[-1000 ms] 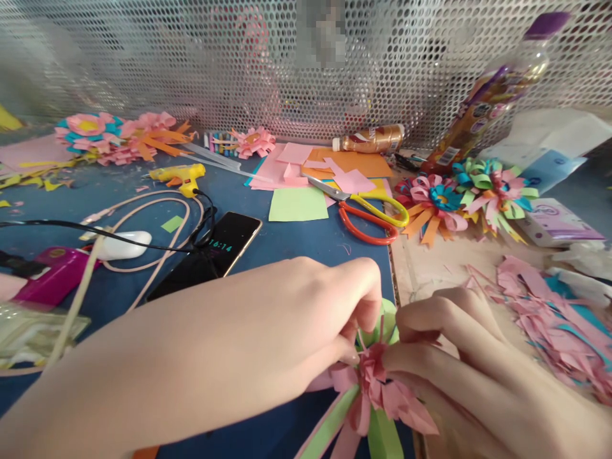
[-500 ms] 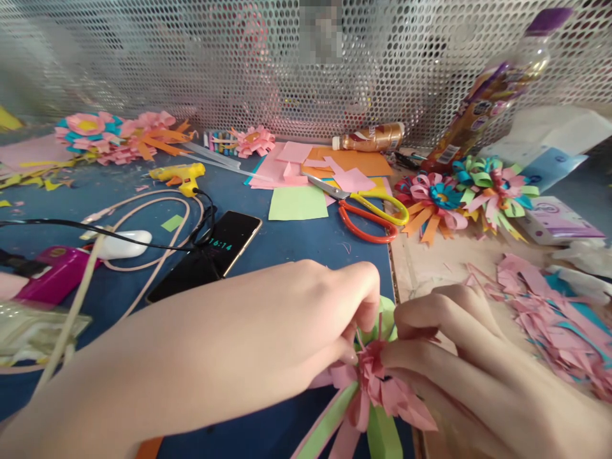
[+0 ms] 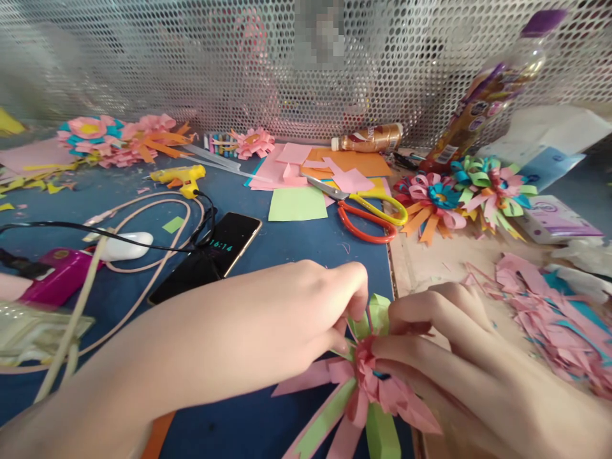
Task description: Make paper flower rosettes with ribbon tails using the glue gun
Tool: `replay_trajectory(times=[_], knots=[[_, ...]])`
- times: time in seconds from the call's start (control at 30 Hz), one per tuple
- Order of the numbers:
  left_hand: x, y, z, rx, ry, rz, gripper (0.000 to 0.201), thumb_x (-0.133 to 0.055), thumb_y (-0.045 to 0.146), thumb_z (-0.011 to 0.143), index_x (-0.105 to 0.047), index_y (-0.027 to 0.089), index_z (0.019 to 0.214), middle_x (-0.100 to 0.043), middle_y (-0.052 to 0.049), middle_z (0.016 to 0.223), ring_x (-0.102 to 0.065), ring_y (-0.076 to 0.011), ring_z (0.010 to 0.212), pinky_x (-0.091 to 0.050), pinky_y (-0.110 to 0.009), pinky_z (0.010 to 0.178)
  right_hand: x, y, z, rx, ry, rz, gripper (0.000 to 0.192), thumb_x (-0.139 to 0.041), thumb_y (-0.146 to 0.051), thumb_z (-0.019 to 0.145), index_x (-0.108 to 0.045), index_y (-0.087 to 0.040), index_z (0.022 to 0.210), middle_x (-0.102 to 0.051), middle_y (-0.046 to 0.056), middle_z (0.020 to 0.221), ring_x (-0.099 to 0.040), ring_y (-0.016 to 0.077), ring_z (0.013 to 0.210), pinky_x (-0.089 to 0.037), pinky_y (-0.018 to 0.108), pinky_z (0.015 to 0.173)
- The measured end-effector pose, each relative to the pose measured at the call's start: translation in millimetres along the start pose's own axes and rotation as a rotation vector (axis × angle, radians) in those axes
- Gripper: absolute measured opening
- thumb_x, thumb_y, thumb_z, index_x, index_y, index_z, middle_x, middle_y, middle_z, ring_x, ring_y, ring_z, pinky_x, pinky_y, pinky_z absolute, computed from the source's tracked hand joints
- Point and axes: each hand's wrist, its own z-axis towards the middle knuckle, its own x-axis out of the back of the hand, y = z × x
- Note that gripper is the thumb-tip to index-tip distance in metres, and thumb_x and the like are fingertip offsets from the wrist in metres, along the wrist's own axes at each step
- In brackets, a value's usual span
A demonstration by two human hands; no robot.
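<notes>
My left hand [image 3: 296, 319] and my right hand [image 3: 444, 344] meet low in the middle of the view, both pinching a half-made paper flower [image 3: 368, 382]. The flower has a fringed pink centre, pink strips and green strips, with a green loop [image 3: 377, 312] standing up between my fingertips. My left fingers grip the flower's left side at the centre; my right fingers press on the centre from the right. Long green and pink strips trail toward the bottom edge.
Orange-and-yellow scissors [image 3: 370, 213], a green paper square [image 3: 297, 204] and coloured sheets lie beyond. A phone [image 3: 210, 255], cables, a yellow glue gun [image 3: 179, 175] and a pink device [image 3: 60, 280] are left. Finished flowers [image 3: 459, 194], bottles and pink scraps [image 3: 549, 319] are right. A perforated metal screen stands behind.
Both hands and the flower have shifted slightly left. The green loop now stands up more plainly between my fingers, and a pink strip shows to the left under my left hand.
</notes>
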Motion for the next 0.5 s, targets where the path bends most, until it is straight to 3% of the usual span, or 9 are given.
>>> replay_trajectory(times=[0.17,0.5], knots=[[-0.6,-3.4,3.9,0.126,-0.015,-0.027,0.01,-0.051,0.019,0.084,-0.051,0.027,0.092,-0.062,0.007,0.083,-0.058,-0.0108,0.072,-0.034,-0.021,0.057,-1.0,0.2,4.5,-0.006,0.009,0.0,0.023,-0.042,-0.021,0.092,-0.064,-0.024,0.097,-0.061,0.004,0.096,-0.049,0.0174,0.077,-0.037,0.029,0.063],[5.6,-2.5,7.4,0.152,0.009,-0.074,0.001,-0.053,0.024,0.086,-0.054,0.025,0.086,-0.063,0.01,0.086,-0.058,-0.0086,0.077,-0.036,-0.019,0.064,0.1,-2.3,3.4,-0.017,0.054,-0.007,0.02,-0.048,-0.021,0.09,-0.066,-0.022,0.098,-0.062,0.005,0.096,-0.051,0.0159,0.077,-0.039,0.027,0.063]])
